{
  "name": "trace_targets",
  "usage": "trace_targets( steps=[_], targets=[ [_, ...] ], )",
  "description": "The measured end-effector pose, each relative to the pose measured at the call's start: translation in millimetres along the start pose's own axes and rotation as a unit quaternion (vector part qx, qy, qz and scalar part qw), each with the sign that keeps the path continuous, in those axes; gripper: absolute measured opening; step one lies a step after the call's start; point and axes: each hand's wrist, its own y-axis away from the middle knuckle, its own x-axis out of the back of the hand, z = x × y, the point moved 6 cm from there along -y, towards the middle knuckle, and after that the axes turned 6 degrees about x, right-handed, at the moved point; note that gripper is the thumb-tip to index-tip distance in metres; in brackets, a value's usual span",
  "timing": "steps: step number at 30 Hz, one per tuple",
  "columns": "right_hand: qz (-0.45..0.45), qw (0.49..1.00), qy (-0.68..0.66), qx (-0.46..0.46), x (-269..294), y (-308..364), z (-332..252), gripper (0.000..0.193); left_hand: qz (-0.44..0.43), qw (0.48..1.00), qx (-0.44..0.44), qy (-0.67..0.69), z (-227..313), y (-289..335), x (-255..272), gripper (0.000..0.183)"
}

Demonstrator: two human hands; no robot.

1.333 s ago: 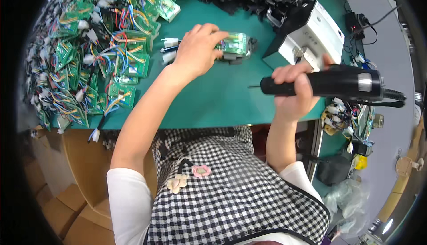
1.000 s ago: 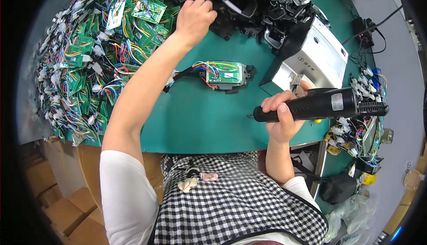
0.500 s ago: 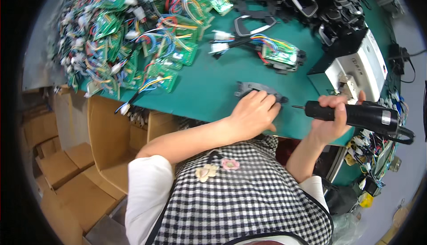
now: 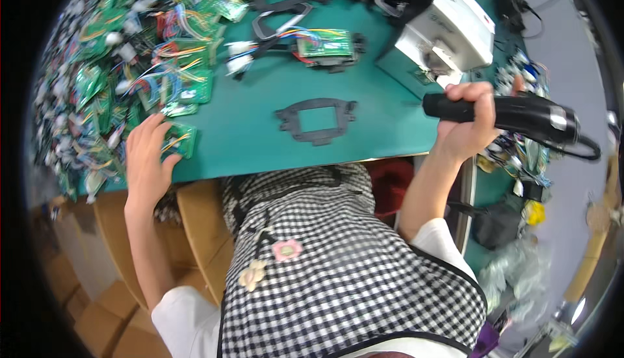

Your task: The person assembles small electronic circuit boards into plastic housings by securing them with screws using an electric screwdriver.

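Within right fingers, black screwdriver

Electronics assy workshop, piled wired PCBs, pwr screwdriver, green bench, cardboard boxes below

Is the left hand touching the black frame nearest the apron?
No, the left hand is at a green circuit board, and the black frame lies apart on the table.

Left fingers point forward; right fingers curl; 2 forearms bare.
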Motion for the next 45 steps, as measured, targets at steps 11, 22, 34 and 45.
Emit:
trace_targets(
  steps=[11,22,34,45],
  targets=[
    [-0.079,0.986,0.121,0.077,-19.3,-37.2,9.0,0.066,0.012,0.998,0.034,0.056,98.9,-16.8,-25.5,0.058],
    [-0.167,0.984,0.055,-0.021,-20.9,-63.9,24.1,0.057,0.008,0.993,0.006,0.121,94.4,-35.4,-36.2,0.056],
    [-0.025,0.994,-0.058,-0.084,-46.8,26.7,10.4,0.077,-0.044,0.968,-0.077,0.237,168.5,-58.3,-27.0,0.051],
    [-0.101,0.983,0.006,-0.154,-68.5,42.5,42.2,0.074,-0.079,0.962,-0.046,0.257,182.8,-62.5,-46.6,0.054]
  ],
)
